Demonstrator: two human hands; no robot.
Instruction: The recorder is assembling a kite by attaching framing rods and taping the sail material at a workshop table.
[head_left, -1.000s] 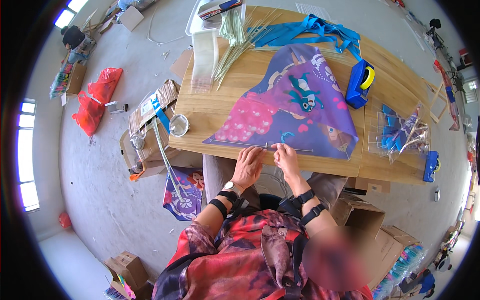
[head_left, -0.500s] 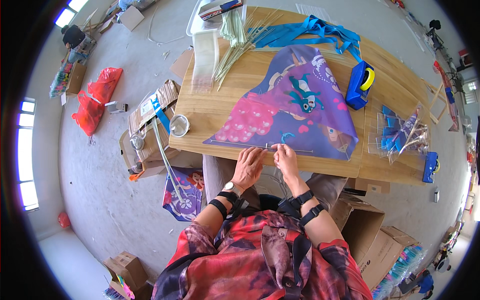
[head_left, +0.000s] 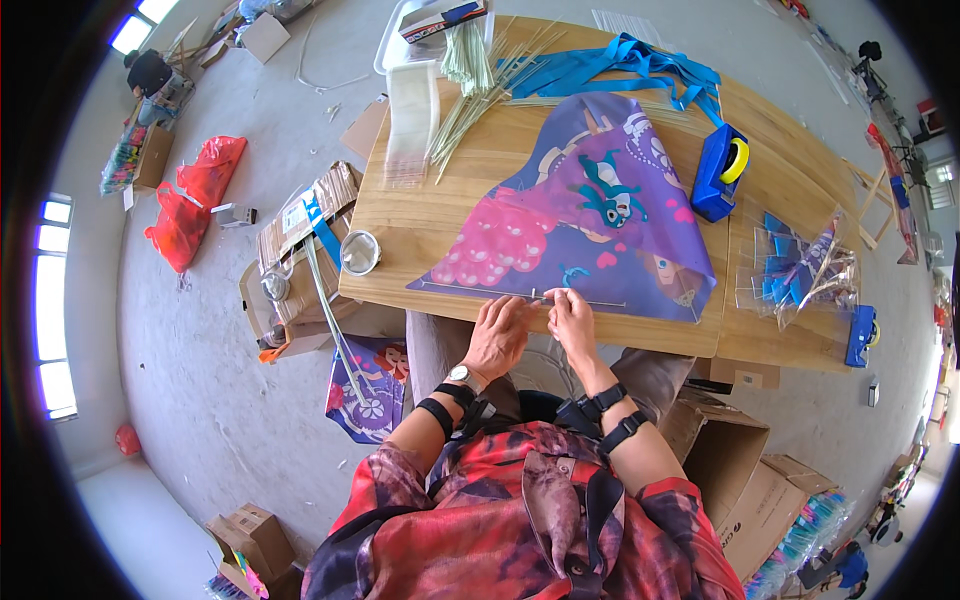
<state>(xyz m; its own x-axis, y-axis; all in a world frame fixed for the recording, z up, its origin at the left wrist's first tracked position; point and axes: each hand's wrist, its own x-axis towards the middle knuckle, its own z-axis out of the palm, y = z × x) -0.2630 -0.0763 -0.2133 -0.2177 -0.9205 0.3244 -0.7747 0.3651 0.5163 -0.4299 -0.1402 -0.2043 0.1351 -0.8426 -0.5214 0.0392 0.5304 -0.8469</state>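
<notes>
A purple printed kite sail (head_left: pixel 600 225) lies on the wooden table, its long side along the front edge. A thin pale rod (head_left: pixel 470 291) runs just inside that side, with a small white piece (head_left: pixel 534 294) at its middle. My left hand (head_left: pixel 499 330) rests at this edge, its fingers bent and drawn together beside the white piece. Close against it, my right hand (head_left: pixel 571 321) is closed in a pinch, thumb against forefinger. The two sets of fingertips nearly meet. What lies between them is too small and hidden to make out.
Behind the kite are a bundle of thin sticks (head_left: pixel 490 105), blue ribbons (head_left: pixel 630 62) and clear plastic sleeves (head_left: pixel 410 120). A blue tape dispenser (head_left: pixel 714 180) stands to its right, near bagged kites (head_left: pixel 800 262). A small round cup (head_left: pixel 359 252) sits at the left edge. Cardboard boxes (head_left: pixel 715 450) stand below right.
Both hands stay at the same place on the kite's near edge. The fingers of my left hand have shifted very slightly; the kite lies almost unchanged.
</notes>
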